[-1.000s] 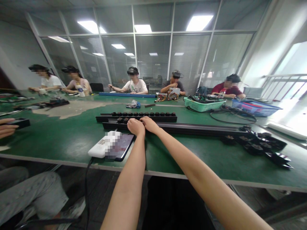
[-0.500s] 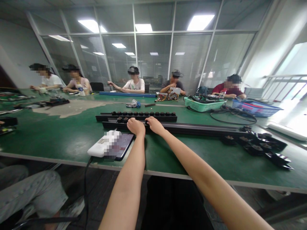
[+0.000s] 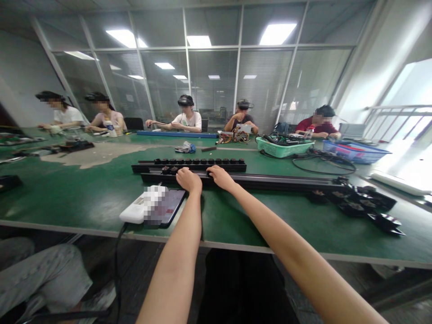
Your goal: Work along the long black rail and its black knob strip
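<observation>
A long black rail (image 3: 270,182) lies across the green table in front of me. My left hand (image 3: 189,180) is closed at the rail, its curled fingers at the channel just right of two small black fittings (image 3: 169,170). My right hand (image 3: 221,177) pinches a small dark piece (image 3: 209,173) at the same rail, a short way to the right; its exact shape is mostly hidden by the fingers. Behind lies a shorter black rail (image 3: 189,167) carrying a row of similar fittings. Several loose black fittings (image 3: 359,204) are heaped at the right end of the long rail.
Left of my forearm, a white device (image 3: 135,209) with a cable rests against a phone (image 3: 173,207). A green basket (image 3: 285,149) of cables and a blue basket (image 3: 357,155) stand at the back right. Several people sit along the far side; a blue bar (image 3: 175,134) lies there.
My right hand has shifted slightly right along the rail, widening the gap to my left hand. The left hand stays at nearly the same spot. The whole view has drifted a little.
</observation>
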A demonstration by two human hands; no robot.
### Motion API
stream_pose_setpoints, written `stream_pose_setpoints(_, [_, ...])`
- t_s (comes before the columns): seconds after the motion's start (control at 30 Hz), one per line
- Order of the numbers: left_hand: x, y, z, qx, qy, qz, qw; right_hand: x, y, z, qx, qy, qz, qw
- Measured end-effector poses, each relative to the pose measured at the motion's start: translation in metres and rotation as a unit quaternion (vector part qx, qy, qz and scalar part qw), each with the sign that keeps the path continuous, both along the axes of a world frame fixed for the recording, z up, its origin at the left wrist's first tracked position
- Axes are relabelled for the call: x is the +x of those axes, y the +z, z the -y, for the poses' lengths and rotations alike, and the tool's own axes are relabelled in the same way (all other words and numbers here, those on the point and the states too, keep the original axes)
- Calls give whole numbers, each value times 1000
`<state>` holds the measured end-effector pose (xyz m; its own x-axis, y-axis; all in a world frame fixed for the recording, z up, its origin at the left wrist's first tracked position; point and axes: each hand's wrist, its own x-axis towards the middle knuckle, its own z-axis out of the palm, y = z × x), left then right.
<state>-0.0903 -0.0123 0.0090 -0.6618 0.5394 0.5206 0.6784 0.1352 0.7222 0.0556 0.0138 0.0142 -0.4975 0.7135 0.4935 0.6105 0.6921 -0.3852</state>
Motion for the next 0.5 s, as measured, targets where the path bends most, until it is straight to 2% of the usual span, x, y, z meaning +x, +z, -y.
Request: stream_pose_setpoints(0.5, [1, -1, -1, -3, 0, -2, 1000, 10, 1, -1, 7, 6, 7, 1000])
